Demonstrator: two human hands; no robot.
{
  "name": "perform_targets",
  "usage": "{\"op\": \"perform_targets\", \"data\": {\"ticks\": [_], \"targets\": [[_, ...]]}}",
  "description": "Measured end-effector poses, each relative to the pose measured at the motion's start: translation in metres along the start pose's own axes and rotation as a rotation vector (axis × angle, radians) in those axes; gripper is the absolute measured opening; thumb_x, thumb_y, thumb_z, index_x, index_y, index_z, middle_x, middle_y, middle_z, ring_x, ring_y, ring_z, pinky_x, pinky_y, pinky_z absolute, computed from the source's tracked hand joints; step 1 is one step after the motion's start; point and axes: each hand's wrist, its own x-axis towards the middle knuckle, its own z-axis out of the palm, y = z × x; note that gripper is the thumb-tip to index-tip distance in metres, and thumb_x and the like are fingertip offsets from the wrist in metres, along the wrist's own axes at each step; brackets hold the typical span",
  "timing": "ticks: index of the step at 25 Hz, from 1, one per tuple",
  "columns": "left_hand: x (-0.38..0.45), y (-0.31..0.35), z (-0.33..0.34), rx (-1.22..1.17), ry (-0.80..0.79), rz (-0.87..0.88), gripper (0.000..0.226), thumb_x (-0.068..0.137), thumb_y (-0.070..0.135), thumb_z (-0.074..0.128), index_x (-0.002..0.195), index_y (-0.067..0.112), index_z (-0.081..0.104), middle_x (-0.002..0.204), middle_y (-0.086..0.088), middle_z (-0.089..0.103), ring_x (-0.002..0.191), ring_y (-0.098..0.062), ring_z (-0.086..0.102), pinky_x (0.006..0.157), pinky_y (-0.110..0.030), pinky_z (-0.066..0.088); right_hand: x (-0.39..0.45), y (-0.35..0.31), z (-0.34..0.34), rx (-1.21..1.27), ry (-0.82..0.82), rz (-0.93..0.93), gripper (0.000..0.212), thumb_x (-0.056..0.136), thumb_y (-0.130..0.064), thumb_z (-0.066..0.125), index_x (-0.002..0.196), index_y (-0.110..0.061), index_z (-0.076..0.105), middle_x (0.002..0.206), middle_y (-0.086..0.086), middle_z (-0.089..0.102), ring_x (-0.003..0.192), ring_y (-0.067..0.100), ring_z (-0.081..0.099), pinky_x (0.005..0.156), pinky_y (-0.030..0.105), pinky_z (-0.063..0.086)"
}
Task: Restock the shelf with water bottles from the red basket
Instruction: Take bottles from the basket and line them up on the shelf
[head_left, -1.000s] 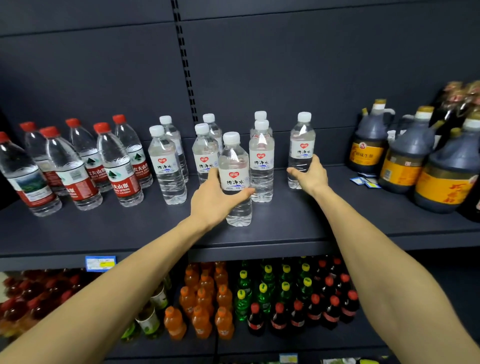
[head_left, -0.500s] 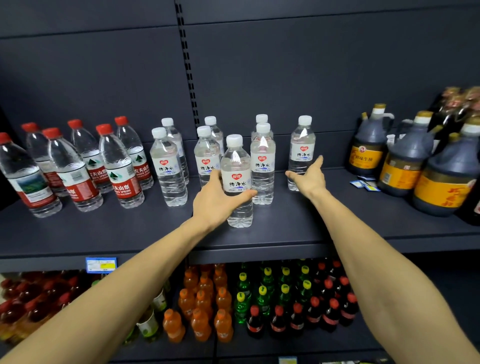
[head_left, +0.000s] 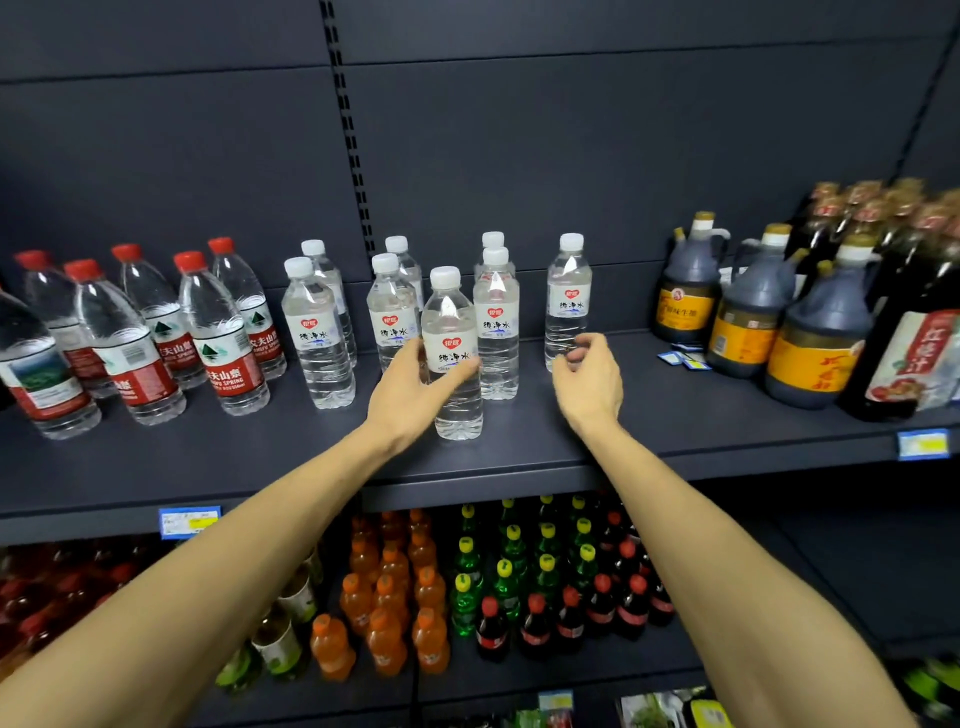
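Several white-capped water bottles stand on the dark shelf (head_left: 519, 441). My left hand (head_left: 410, 387) wraps around the front water bottle (head_left: 453, 332), which stands upright on the shelf ahead of the others. My right hand (head_left: 589, 379) hovers just in front of the rightmost water bottle (head_left: 567, 299), fingers loosely curled, holding nothing and apart from it. The red basket is out of view.
Red-capped water bottles (head_left: 208, 332) fill the shelf's left part. Large dark sauce jugs (head_left: 753, 312) crowd the right end. Orange, green and dark soda bottles (head_left: 467, 582) stand on the shelf below. Bare shelf lies between the rightmost water bottle and the jugs.
My right hand has let go of the rightmost water bottle and drawn back toward me. My left hand stays on the front bottle. The view has dropped slightly.
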Motion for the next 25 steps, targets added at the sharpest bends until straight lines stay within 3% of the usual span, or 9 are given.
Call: {"op": "perform_targets", "data": {"ticks": [4, 7, 9, 13, 15, 18, 20, 25], "targets": [[-0.002, 0.000, -0.004, -0.151, 0.023, -0.086, 0.065, 0.070, 0.061, 0.067, 0.121, 0.021, 0.060, 0.112, 0.009, 0.069, 0.103, -0.016, 0.067, 0.094, -0.050, 0.057, -0.028, -0.016, 0.001, 0.029, -0.133, -0.131, 0.027, 0.085, -0.026, 0.066, 0.112, -0.025, 0.064, 0.092, -0.013, 0.066, 0.079, 0.010, 0.064, 0.084, 0.039, 0.056], [-0.003, 0.012, 0.003, -0.384, 0.026, -0.197, 0.027, 0.091, 0.022, 0.065, 0.115, 0.011, 0.066, 0.100, 0.004, 0.069, 0.101, -0.018, 0.065, 0.087, -0.051, 0.061, -0.043, -0.025, 0.004, 0.063, -0.229, -0.185, 0.032, 0.082, -0.032, 0.070, 0.114, -0.030, 0.065, 0.095, -0.016, 0.070, 0.080, 0.004, 0.066, 0.086, 0.039, 0.057], [-0.005, 0.019, 0.009, -0.498, -0.004, -0.226, 0.020, 0.095, 0.011, 0.056, 0.110, 0.010, 0.069, 0.096, 0.004, 0.070, 0.096, -0.015, 0.066, 0.090, -0.048, 0.060, -0.050, -0.026, 0.007, 0.070, -0.288, -0.211, 0.044, 0.079, -0.045, 0.073, 0.120, -0.032, 0.063, 0.099, -0.018, 0.070, 0.086, 0.000, 0.067, 0.088, 0.038, 0.058], [-0.008, 0.023, 0.014, -0.598, -0.120, -0.231, 0.025, 0.101, 0.012, 0.045, 0.098, 0.024, 0.067, 0.100, 0.007, 0.071, 0.097, -0.009, 0.065, 0.088, -0.035, 0.057, -0.060, -0.025, 0.008, 0.032, -0.354, -0.208, 0.072, 0.065, -0.070, 0.075, 0.126, -0.036, 0.060, 0.106, -0.020, 0.072, 0.093, 0.000, 0.068, 0.089, 0.036, 0.058], [-0.004, 0.014, 0.013, -0.611, -0.139, -0.242, 0.022, 0.103, 0.017, 0.046, 0.106, 0.024, 0.066, 0.113, 0.005, 0.070, 0.108, -0.012, 0.064, 0.083, -0.033, 0.056, -0.064, -0.026, 0.003, -0.046, -0.281, -0.203, 0.071, 0.063, -0.075, 0.073, 0.121, -0.037, 0.060, 0.104, -0.022, 0.071, 0.091, -0.002, 0.067, 0.084, 0.031, 0.057], [0.003, -0.003, 0.015, -0.528, -0.124, -0.268, 0.024, 0.104, 0.029, 0.052, 0.121, 0.017, 0.063, 0.126, 0.001, 0.064, 0.115, -0.016, 0.061, 0.087, -0.041, 0.057, -0.065, -0.026, -0.007, -0.122, -0.192, -0.196, 0.057, 0.066, -0.072, 0.069, 0.111, -0.040, 0.058, 0.101, -0.020, 0.067, 0.092, 0.003, 0.064, 0.081, 0.031, 0.052], [0.004, -0.015, 0.018, -0.475, -0.135, -0.271, 0.022, 0.103, 0.033, 0.054, 0.113, 0.018, 0.065, 0.120, 0.000, 0.068, 0.109, -0.016, 0.064, 0.086, -0.043, 0.055, -0.062, -0.017, -0.015, -0.125, -0.163, -0.188, 0.053, 0.067, -0.071, 0.067, 0.109, -0.040, 0.057, 0.103, -0.019, 0.065, 0.093, 0.007, 0.064, 0.081, 0.033, 0.051], [0.002, -0.038, 0.024, -0.298, -0.133, -0.143, 0.009, 0.100, 0.027, 0.062, 0.097, 0.023, 0.070, 0.110, -0.003, 0.073, 0.100, -0.018, 0.068, 0.075, -0.029, 0.054, -0.034, 0.002, -0.036, -0.085, -0.158, -0.096, 0.055, 0.068, -0.065, 0.065, 0.115, -0.037, 0.058, 0.111, -0.013, 0.063, 0.100, 0.016, 0.064, 0.086, 0.038, 0.052]]}}
